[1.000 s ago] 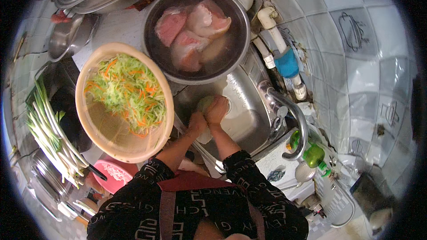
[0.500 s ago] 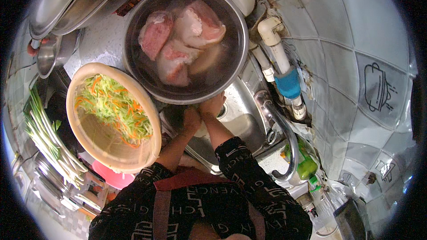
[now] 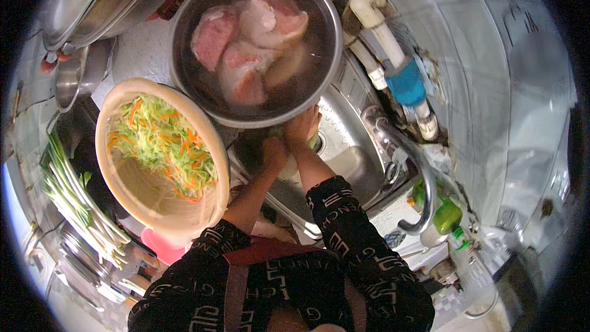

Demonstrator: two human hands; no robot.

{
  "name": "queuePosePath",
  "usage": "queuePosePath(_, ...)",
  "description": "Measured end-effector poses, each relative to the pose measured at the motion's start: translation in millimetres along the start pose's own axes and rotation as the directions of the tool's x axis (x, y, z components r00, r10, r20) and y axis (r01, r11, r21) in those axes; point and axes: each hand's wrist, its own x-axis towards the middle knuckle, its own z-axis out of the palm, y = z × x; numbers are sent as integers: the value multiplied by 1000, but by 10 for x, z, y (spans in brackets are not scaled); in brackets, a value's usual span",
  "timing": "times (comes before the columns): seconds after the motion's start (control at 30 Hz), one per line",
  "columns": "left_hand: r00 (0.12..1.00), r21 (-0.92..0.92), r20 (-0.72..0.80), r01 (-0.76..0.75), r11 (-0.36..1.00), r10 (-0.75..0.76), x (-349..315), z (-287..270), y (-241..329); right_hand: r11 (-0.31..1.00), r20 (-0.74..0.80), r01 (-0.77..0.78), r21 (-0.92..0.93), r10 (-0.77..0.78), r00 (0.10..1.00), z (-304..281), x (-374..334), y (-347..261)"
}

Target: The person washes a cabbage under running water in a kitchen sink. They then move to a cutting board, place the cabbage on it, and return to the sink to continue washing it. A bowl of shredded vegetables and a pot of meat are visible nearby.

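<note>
Both of my hands reach down into the steel sink (image 3: 353,175), under the near rim of a large metal basin (image 3: 335,67). My right hand (image 3: 301,128) is just below that rim, its fingers mostly hidden. Beside it on the left, my left hand (image 3: 275,152) is in shadow, and its fingers do not show. A small pale green bit shows at the edge of my right hand; I cannot make out what it is. Several chunks of raw meat (image 3: 249,80) lie in water in the basin. Close to my left forearm, a tilted beige basket (image 3: 163,218) holds shredded green and orange vegetables (image 3: 163,141).
A curved faucet (image 3: 424,193) stands at the sink's right, near a green bottle (image 3: 447,216). White pipes (image 3: 381,27) with a blue fitting run along the tiled wall. Green onions (image 3: 83,200) lie at the left, below a metal bowl (image 3: 69,83). Large metal pans (image 3: 104,0) stand far left.
The whole view has shifted a little, so the basin sits higher in it. My hands stay low in the sink beneath the basin's rim, the right one slightly farther up against it.
</note>
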Motion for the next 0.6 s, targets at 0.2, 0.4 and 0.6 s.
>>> queuePosePath(0.2,985,-168,-35,-171,971,167,162,113,-357,923,-121,40,383,8,993,-250,41,154)
queuePosePath(0.4,801,-666,598,507,547,-14,-625,-844,580,-433,736,-640,636,88,672,-985,-995,527)
queuePosePath(0.6,667,-676,719,607,418,195,-844,-1047,708,-685,504,-320,655,79,860,-1351,-1378,296)
